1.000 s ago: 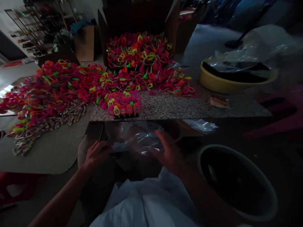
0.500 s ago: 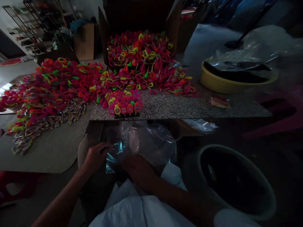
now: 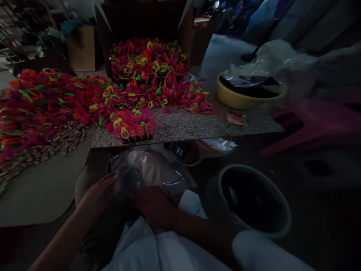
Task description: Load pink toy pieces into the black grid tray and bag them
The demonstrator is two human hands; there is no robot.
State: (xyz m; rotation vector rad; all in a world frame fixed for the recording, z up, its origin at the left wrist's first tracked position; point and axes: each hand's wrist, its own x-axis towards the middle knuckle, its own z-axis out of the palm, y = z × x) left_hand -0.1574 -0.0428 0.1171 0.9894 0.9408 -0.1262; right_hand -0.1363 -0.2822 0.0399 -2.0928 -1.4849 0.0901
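Note:
A clear plastic bag (image 3: 160, 171) lies crumpled over my lap, below the table's front edge. My left hand (image 3: 97, 194) pinches the bag's left side between thumb and fingers. Close by on the right, my right hand (image 3: 152, 205) is curled at the bag's near edge, its fingertips dark and partly hidden. On the tabletop just beyond stands a tight block of colourful toy watches (image 3: 135, 126), set upright in rows on a dark base.
Loose toy watches (image 3: 56, 94) heap across the tables and fill an open carton (image 3: 103, 45). Small candy-like tubes (image 3: 62, 143) lie at left. A yellow basin (image 3: 239, 98) holding plastic stands right, above a large bin (image 3: 282, 210) and near a pink stool (image 3: 293, 126).
My view has turned right, shifting the scene leftward. Both hands remain at the plastic bag, whose bright bluish glare has faded and whose film now sits differently between them.

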